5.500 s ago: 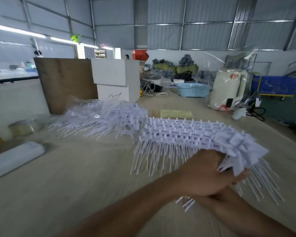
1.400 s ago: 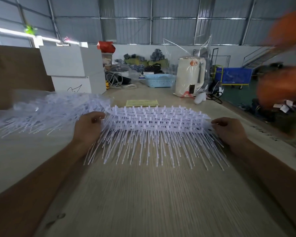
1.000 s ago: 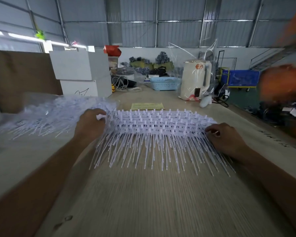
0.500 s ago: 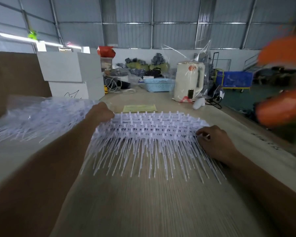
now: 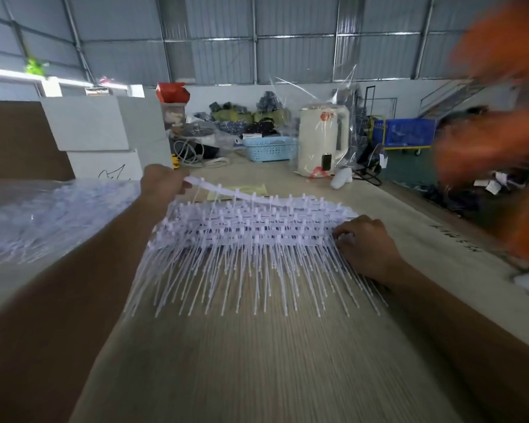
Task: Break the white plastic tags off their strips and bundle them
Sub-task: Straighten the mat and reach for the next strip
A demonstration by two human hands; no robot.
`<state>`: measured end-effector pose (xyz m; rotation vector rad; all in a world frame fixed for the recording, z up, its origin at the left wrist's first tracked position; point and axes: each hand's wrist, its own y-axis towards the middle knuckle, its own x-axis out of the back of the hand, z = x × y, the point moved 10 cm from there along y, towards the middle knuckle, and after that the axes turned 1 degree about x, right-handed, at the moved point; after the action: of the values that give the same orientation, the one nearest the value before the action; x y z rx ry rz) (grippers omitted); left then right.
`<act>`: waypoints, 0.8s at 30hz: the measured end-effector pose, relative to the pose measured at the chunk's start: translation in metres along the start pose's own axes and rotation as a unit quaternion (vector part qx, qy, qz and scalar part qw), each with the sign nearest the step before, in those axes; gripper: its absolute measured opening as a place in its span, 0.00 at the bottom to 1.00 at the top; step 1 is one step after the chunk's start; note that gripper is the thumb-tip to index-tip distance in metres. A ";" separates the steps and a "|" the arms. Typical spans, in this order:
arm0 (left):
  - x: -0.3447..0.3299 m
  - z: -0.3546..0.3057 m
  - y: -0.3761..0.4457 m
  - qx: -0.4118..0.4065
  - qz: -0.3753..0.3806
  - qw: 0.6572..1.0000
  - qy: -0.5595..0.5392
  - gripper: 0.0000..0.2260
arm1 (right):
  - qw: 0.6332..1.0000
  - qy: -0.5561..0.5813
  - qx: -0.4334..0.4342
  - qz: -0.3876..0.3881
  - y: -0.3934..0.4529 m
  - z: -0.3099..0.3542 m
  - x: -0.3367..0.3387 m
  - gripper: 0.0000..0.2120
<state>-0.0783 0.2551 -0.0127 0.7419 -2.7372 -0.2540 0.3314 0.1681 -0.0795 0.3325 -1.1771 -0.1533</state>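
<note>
Stack of white plastic tag strips point(image 5: 251, 236) laid on beige wooden table point(image 5: 257, 361) | top white strip point(image 5: 226, 190) pinched and lifted at stack's far-left end by left hand point(image 5: 162, 183) | stack's right end pressed by right hand point(image 5: 367, 247), fingers curled.

No legible text; dark marks on table point(image 5: 458, 239) edge unreadable.

Bare table point(image 5: 257, 361) lies open in front of the stack of white tag strips point(image 5: 251, 239). To its left a plastic-wrapped heap of tags point(image 5: 52, 215) blocks the way — white boxes point(image 5: 104, 132) stand behind it. Beyond the stack, a kettle point(image 5: 322, 138) and blue basket point(image 5: 269, 148) crowd the far edge.
</note>
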 end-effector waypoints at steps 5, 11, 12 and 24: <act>-0.004 -0.032 -0.009 0.003 0.043 0.955 -0.294 0.14 | 1.000 0.016 -0.006 -0.004 -0.002 -0.001 0.002 0.10; 0.010 -0.066 -0.022 -0.005 0.023 0.896 -0.443 0.01 | 1.000 0.020 -0.008 -0.003 -0.005 -0.001 0.001 0.11; 0.014 -0.067 -0.022 -0.003 0.018 0.887 -0.461 0.01 | 1.000 0.023 -0.009 -0.005 -0.006 0.000 0.001 0.11; 0.036 -0.101 -0.062 -0.028 0.017 0.879 -0.476 0.03 | 0.985 0.090 0.003 -0.150 -0.013 0.012 0.041 0.10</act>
<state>-0.0468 0.1741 0.0753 0.6551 -3.6175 -0.8929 0.3367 0.1417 -0.0437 0.5182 -0.9435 -0.3751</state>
